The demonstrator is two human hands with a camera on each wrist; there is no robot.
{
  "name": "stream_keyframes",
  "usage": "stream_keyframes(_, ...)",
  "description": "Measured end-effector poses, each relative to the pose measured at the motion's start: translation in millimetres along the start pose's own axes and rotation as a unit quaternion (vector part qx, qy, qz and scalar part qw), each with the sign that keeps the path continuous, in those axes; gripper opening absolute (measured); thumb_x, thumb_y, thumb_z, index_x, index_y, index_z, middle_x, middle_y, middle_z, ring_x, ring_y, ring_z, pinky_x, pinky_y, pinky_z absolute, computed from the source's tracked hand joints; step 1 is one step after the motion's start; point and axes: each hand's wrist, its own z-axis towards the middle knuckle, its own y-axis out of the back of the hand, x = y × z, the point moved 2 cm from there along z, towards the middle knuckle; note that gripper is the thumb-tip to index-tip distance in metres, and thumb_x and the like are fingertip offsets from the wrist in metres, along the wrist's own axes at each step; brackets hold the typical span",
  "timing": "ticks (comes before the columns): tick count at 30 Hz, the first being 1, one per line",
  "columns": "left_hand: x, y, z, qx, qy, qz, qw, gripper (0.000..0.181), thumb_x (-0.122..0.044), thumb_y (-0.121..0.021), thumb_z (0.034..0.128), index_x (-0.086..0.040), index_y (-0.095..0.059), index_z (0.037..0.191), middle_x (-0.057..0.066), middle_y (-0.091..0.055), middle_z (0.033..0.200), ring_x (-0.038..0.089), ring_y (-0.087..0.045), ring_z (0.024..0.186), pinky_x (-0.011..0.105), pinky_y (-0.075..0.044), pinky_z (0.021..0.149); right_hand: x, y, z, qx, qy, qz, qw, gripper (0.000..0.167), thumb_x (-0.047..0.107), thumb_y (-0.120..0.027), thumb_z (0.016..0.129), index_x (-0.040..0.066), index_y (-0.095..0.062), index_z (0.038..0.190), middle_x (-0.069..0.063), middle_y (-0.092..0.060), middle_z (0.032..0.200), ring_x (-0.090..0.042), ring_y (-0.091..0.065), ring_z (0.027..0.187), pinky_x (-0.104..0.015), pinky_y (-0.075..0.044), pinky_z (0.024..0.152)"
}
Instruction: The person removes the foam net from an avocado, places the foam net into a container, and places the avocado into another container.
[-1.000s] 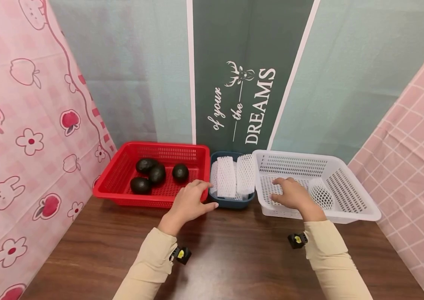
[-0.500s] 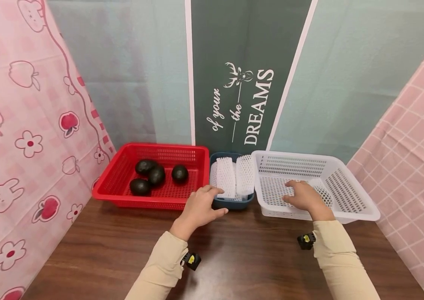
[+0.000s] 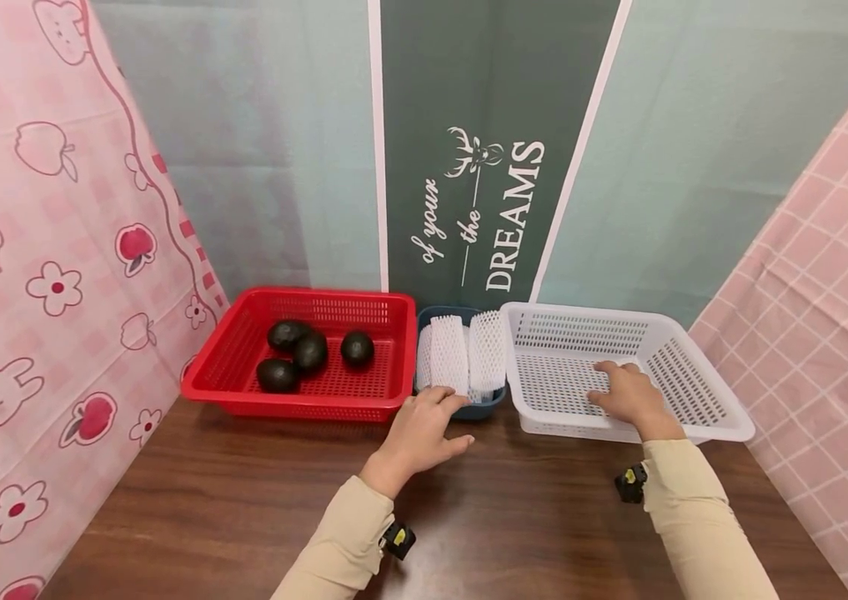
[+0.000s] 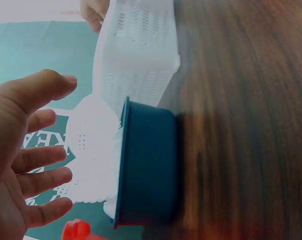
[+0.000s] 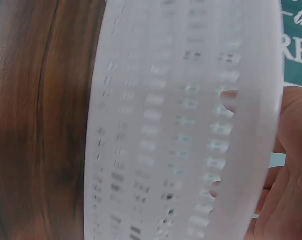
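Observation:
My left hand (image 3: 419, 429) hovers at the front of a small blue basin (image 3: 479, 410), fingers loosely spread around nothing. White foam net sleeves (image 3: 449, 357) lie in that basin. In the left wrist view the left hand (image 4: 33, 155) shows its separated fingers beside the sleeves (image 4: 91, 150) and the basin's wall (image 4: 150, 165). My right hand (image 3: 628, 396) reaches over the front part of a white basket (image 3: 566, 321), thumb and forefinger apart. Through the right wrist view, the basket wall (image 5: 156, 125) partly hides the right hand (image 5: 286, 165). No held thing is visible there.
On the left a red basket (image 3: 299, 408) holds several dark avocados (image 3: 309, 352). All three containers stand side by side on a brown wooden table (image 3: 514, 517). Behind them hangs a green curtain (image 3: 296, 167), with pink cloths (image 3: 836, 333) at the sides.
My left hand has moved right and nearer, from the red basket's edge to the blue basin's front. My right hand has slid right, and the net-wrapped round thing there is now hidden from view.

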Motion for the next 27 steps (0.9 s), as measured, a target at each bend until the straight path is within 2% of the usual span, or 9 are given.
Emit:
stream_keyframes(7, -9.3, -9.3, 0.3, 0.027, 0.002, 0.0, 0.9996, 0.044, -0.041, -0.071, 0.0779, -0.016, -0.065, 0.113, 0.003, -0.059, 0.108, 0.019, -0.055, 0.099, 0.037, -0.045, 0.077, -22.7, 1.0, 3.0, 0.005, 0.004, -0.008, 0.9999, 0.057, 0.023, -0.064, 0.082, -0.011, -0.046, 0.125, -0.04, -0.045, 0.11, -0.053, -0.044, 0.1, -0.06, -0.039, 0.075)
stream_keyframes(15, -17.2, -19.1, -1.7, 0.034, -0.009, 0.008, 0.9993, 0.042, -0.039, -0.072, 0.0766, -0.017, -0.066, 0.112, 0.003, -0.058, 0.106, 0.021, -0.055, 0.096, 0.035, -0.043, 0.073, -41.6, 1.3, 7.8, 0.03, -0.027, 0.003, 0.9992, 0.059, 0.025, -0.062, 0.082, -0.009, -0.043, 0.127, -0.04, -0.042, 0.114, -0.054, -0.041, 0.104, -0.062, -0.039, 0.075)
stream_keyframes(22, -21.2, -28.5, -1.8, 0.053, -0.005, 0.014, 0.9985, 0.043, -0.041, -0.072, 0.0763, -0.018, -0.065, 0.112, 0.002, -0.058, 0.106, 0.019, -0.055, 0.093, 0.032, -0.042, 0.069, -52.9, 1.4, 9.7, 0.013, -0.03, 0.006, 0.9994, 0.06, 0.024, -0.064, 0.081, -0.009, -0.042, 0.127, -0.04, -0.044, 0.114, -0.054, -0.039, 0.104, -0.062, -0.037, 0.079)
stream_keyframes(27, -21.6, -34.7, -2.8, 0.072, 0.005, 0.007, 0.9974, 0.044, -0.041, -0.072, 0.0768, -0.019, -0.065, 0.113, 0.003, -0.059, 0.108, 0.02, -0.054, 0.094, 0.032, -0.042, 0.069, -58.8, 0.7, 9.3, 0.042, -0.025, 0.005, 0.9988, 0.061, 0.023, -0.064, 0.082, -0.008, -0.042, 0.129, -0.039, -0.048, 0.114, -0.056, -0.035, 0.106, -0.063, -0.033, 0.083)
